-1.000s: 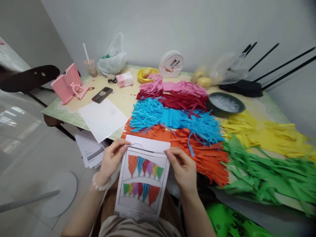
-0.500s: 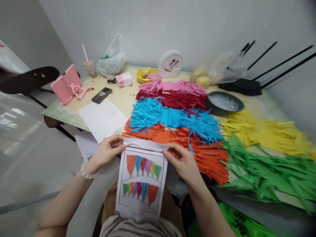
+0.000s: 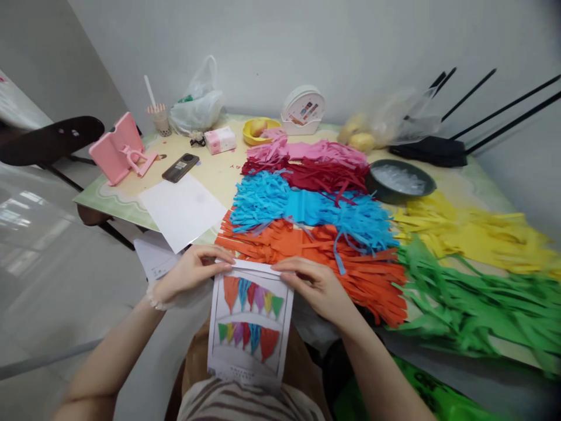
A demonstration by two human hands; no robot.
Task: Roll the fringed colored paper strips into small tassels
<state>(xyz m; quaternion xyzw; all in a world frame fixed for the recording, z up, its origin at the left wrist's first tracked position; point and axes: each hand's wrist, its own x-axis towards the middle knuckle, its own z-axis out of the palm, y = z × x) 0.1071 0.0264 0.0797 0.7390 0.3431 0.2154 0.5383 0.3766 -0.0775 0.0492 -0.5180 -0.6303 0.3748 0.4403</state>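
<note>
A printed sheet of paper (image 3: pixel 251 318) with pictures of colourful tassel garlands lies over my lap, its top edge folded over. My left hand (image 3: pixel 202 267) pinches the fold near its left end, a beaded bracelet on that wrist. At the right end my right hand (image 3: pixel 307 282) presses the same fold between thumb and fingers. Just beyond them on the table spread fringed bundles of orange tissue paper (image 3: pixel 280 244) and blue tissue paper (image 3: pixel 302 206). Behind these come a dark red bundle (image 3: pixel 313 175) and a pink bundle (image 3: pixel 313 152).
Right lie yellow fringe (image 3: pixel 477 234) and green fringe (image 3: pixel 477 298), with a dark bowl (image 3: pixel 377 190) of clear pieces behind. Left are a blank white sheet (image 3: pixel 183 210), a phone (image 3: pixel 180 168), a pink stand (image 3: pixel 118 153) and a lidded drink cup (image 3: pixel 162 123).
The top strip of the printed sheet, upright before, is now folded down narrower. Both hands have moved inward along it, closer together.
</note>
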